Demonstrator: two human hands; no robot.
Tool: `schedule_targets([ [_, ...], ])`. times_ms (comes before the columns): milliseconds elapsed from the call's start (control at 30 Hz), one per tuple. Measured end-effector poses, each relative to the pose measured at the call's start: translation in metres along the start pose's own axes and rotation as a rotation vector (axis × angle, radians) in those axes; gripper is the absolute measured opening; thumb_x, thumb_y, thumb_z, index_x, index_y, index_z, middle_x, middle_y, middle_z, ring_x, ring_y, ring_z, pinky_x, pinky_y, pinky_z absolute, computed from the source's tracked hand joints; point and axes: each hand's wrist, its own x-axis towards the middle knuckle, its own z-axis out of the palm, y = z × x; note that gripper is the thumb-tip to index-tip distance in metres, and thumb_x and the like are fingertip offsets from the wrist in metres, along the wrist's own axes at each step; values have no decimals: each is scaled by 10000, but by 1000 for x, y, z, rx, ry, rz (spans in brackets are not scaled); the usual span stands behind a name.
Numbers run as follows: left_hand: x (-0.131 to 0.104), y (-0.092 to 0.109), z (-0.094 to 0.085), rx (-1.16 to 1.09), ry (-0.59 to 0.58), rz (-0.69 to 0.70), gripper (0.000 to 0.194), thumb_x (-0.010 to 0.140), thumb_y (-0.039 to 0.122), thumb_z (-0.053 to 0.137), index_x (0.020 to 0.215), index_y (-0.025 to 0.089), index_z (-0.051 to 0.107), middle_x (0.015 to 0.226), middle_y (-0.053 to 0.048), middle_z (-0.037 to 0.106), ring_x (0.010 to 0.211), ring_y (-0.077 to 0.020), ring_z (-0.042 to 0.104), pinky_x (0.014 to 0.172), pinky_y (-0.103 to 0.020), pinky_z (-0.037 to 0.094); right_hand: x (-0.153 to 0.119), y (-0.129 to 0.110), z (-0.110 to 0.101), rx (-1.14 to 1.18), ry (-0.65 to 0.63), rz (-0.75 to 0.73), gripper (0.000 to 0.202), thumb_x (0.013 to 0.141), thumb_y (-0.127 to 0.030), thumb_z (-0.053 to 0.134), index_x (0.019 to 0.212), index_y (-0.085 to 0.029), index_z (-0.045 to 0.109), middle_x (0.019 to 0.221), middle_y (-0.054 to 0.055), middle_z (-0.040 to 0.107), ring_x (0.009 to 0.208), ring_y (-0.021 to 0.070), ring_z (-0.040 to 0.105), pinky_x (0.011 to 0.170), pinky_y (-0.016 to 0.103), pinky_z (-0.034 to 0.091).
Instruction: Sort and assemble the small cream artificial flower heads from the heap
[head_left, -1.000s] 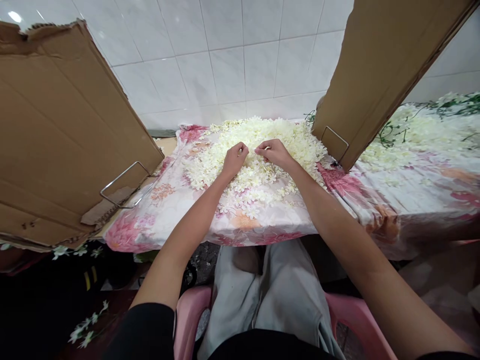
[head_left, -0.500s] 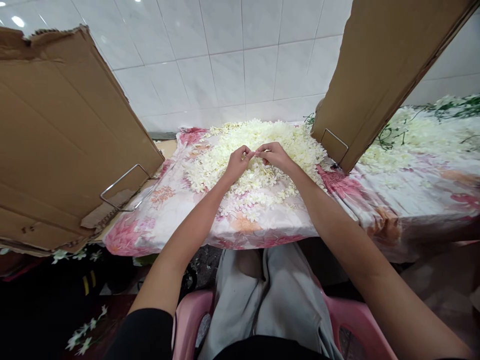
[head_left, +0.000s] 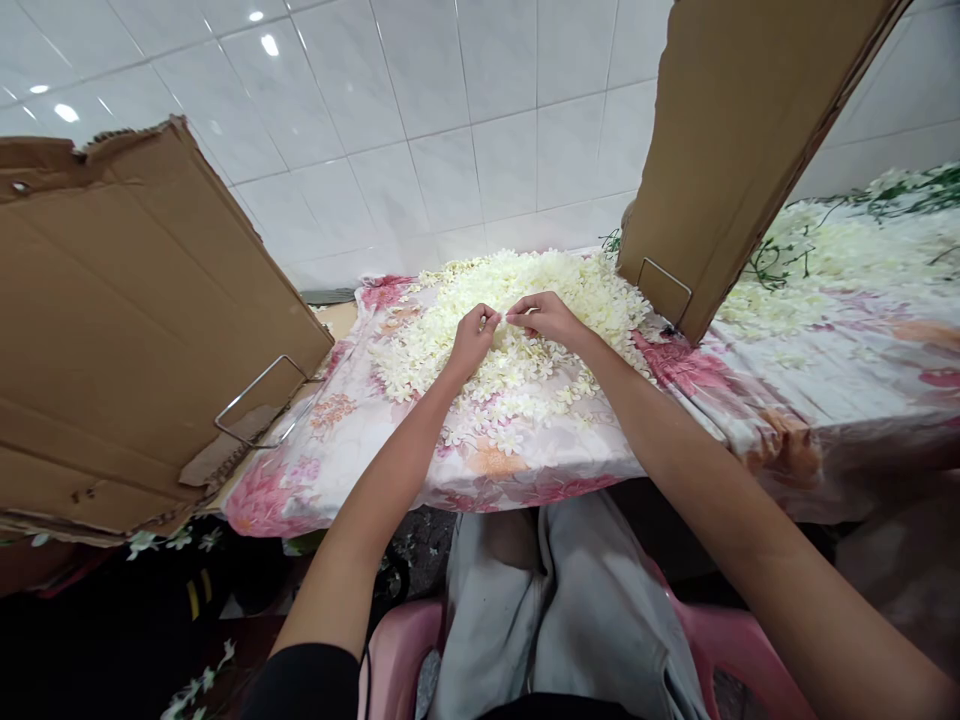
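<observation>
A broad heap of creamy white artificial flowers point(head_left: 555, 275) covers the middle of the flowered tablecloth point(head_left: 300, 470). Over its near part, my left hand point(head_left: 472, 338) is closed in a pinch, thumb against fingers. My right hand point(head_left: 546, 317) faces it, likewise pinching, its fingertips a small gap from the left ones. A small white flower point(head_left: 503, 318) seems to be held between the two sets of fingertips; it blends into the heap, so its exact shape is unclear. Loose blossoms lie beneath both wrists and toward the near edge of the cloth.
Upright cardboard panels stand at the left point(head_left: 135, 340) and right point(head_left: 697, 150), each with a wire bracket at its foot. Past the right panel lie more white flowers and green stems point(head_left: 915, 190). A tiled wall point(head_left: 450, 120) closes the back. A pink chair point(head_left: 401, 640) is under me.
My fingertips have parted slightly, and a small white bit shows between them. The view has tilted and shifted a little; the heap looks the same.
</observation>
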Motion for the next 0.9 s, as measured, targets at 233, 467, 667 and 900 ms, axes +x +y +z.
schedule_targets([
  [233,3,-5,0,-3,0,-19,292,1009,424,574,808,214,549,759,-1,585,759,-173,539,767,-309,420,1,1,-4,24,20,22,214,746,-202,906,748,-130,704,552,-33,570,464,80,504,468,205,418],
  [467,5,-7,-5,-31,12,-38,374,988,550,575,805,227,538,744,-4,568,774,-184,549,733,-302,444,3,1,-5,25,59,51,171,758,-161,853,717,-137,688,476,-32,538,463,99,507,469,204,422],
  [667,4,-4,-4,-41,15,-29,375,962,532,621,772,224,524,743,-1,553,765,-176,538,758,-310,450,4,2,-6,33,66,30,141,772,-133,822,719,-137,692,479,-27,543,472,97,509,476,200,423],
  [900,0,2,-4,-52,-26,0,348,831,526,796,944,227,656,752,7,560,740,-182,552,727,-315,450,5,2,-7,56,29,21,175,719,-159,883,718,-126,712,512,-21,566,471,95,514,471,211,436],
])
